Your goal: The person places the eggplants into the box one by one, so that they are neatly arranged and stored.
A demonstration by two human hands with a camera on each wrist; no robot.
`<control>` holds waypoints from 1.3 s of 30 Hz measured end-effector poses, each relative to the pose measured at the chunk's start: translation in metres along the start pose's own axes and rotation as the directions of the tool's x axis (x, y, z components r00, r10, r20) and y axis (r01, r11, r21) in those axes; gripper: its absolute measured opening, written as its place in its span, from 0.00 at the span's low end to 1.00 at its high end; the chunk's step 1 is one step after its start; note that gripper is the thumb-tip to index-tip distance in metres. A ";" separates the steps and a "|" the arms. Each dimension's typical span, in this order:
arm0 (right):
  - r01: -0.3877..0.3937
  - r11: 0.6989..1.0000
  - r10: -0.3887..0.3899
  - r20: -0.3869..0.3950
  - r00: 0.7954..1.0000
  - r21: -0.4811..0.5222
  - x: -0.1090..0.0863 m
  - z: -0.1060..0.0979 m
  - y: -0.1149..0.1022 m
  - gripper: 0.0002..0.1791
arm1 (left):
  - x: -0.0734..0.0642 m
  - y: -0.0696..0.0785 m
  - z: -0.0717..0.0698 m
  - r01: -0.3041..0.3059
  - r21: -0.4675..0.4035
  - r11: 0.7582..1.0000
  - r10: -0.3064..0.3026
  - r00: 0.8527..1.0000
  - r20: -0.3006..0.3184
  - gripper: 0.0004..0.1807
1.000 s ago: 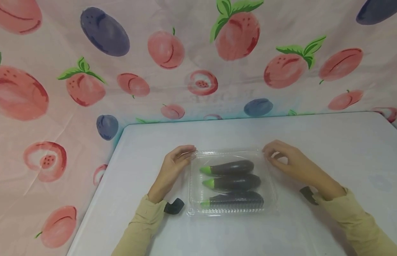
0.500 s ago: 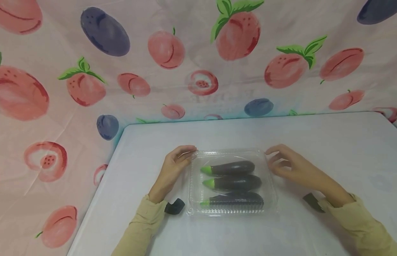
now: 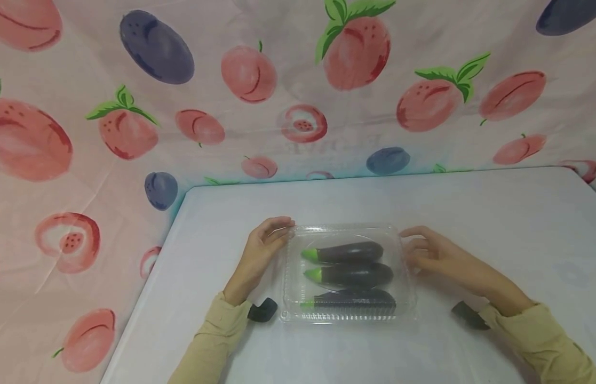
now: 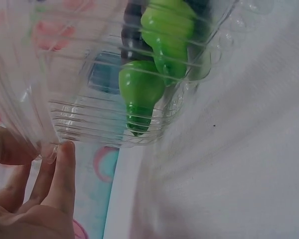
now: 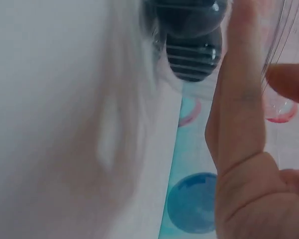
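Note:
A clear plastic clamshell box (image 3: 406,288) sits closed on the white table, with three dark eggplants (image 3: 355,273) lying side by side inside, their green ends to the left. At the box's far left corner my left hand (image 3: 262,246) pinches the rim; the left wrist view shows thumb and fingers (image 4: 64,172) meeting on the plastic edge. My right hand (image 3: 439,256) is at the far right side, fingertips right at the wall. In the right wrist view its long fingers (image 5: 243,99) lie extended along the box's side, the thumb (image 5: 289,82) apart from them.
The white table (image 3: 509,213) extends around the box to a fruit-print cloth (image 3: 298,69) hanging behind and on the left. Dark wrist-worn pieces (image 3: 262,310) show beside both cream sleeves (image 3: 213,330).
My right hand has loosened from the far right corner and slid slightly nearer along the side, its fingers spreading. The left hand and the box stay in place.

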State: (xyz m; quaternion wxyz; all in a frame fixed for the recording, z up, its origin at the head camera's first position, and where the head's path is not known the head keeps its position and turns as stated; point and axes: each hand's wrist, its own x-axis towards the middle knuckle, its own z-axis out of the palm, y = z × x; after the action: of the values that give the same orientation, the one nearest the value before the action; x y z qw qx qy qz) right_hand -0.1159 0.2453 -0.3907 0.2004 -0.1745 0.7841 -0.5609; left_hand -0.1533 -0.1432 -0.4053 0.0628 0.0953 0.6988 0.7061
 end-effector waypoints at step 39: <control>0.038 0.990 -0.031 -0.052 0.998 0.133 0.001 0.007 0.003 0.23 | -0.072 0.019 -0.021 0.255 0.209 0.944 -0.286 0.949 0.135 0.27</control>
State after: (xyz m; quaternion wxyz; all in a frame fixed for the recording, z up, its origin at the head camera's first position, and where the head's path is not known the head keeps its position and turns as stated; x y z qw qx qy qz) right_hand -0.1130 0.2403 -0.3961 0.1823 -0.1600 0.7463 -0.6198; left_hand -0.0872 -0.1799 -0.3899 0.2071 0.0615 0.7615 0.6111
